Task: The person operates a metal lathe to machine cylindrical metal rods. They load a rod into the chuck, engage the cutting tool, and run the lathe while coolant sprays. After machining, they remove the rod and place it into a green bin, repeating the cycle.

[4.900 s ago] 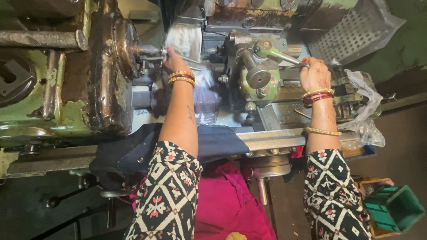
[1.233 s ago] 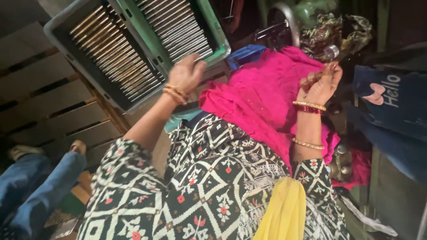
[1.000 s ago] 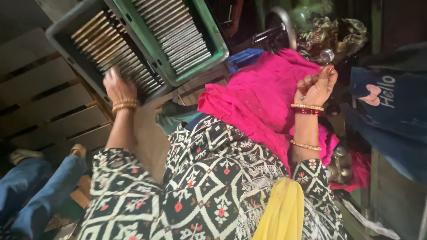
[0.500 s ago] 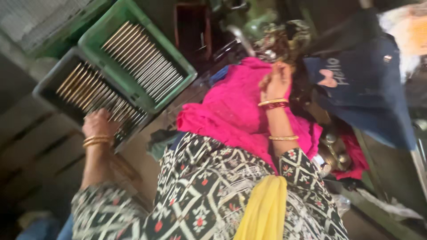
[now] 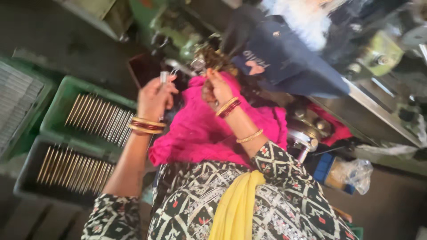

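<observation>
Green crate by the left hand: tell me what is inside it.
The green crate holds a row of thin metal rods lying side by side. The left hand and forearm cover its right end.

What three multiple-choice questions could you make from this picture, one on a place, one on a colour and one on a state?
1. Where does the green plastic crate of metal rods lie?
A. Beside the left arm
B. On the machine
C. On the lap

2. What colour is the cloth on the person's lap?
A. White
B. Pink
C. Black

3. What is the left hand doing?
A. Lying flat
B. Resting in a crate
C. Pinching a thin metal rod, raised

Answers:
1 A, the crate sits on the left arm's side.
2 B, the lap cloth is bright pink.
3 C, the fingers close on the rod above the lap.
</observation>
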A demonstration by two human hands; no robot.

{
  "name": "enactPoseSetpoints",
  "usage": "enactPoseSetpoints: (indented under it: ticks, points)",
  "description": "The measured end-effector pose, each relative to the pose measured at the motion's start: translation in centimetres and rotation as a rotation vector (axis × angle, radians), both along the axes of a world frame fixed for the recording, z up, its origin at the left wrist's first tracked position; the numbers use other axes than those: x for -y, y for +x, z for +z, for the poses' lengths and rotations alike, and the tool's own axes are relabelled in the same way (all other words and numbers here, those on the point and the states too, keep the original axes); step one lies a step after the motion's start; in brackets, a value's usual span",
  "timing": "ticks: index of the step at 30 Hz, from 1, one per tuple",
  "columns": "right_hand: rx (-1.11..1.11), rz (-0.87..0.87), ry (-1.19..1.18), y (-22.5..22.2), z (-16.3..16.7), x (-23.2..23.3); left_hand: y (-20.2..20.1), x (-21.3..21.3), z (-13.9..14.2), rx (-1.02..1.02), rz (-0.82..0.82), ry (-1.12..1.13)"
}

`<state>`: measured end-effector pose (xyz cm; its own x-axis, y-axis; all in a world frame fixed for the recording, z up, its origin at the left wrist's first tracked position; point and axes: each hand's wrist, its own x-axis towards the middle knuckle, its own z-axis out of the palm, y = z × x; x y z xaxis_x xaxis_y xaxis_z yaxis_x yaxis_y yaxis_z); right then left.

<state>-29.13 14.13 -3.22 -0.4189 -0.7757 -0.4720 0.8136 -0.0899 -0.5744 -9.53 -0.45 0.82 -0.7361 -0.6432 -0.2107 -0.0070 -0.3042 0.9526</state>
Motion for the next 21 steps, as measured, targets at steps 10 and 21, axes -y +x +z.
enactPoseSetpoints:
  ticks: [10, 21]
  points:
    - [-0.048, 0.001, -0.091, 2.2, 5.9, -1.7, -6.8, -4.8, 8.7, -0.140, -0.245, 0.215]
    - [-0.774, -0.228, 0.105, 0.5, 10.9, -7.4, -9.9, -9.7, 10.0, -0.202, 0.178, -1.468]
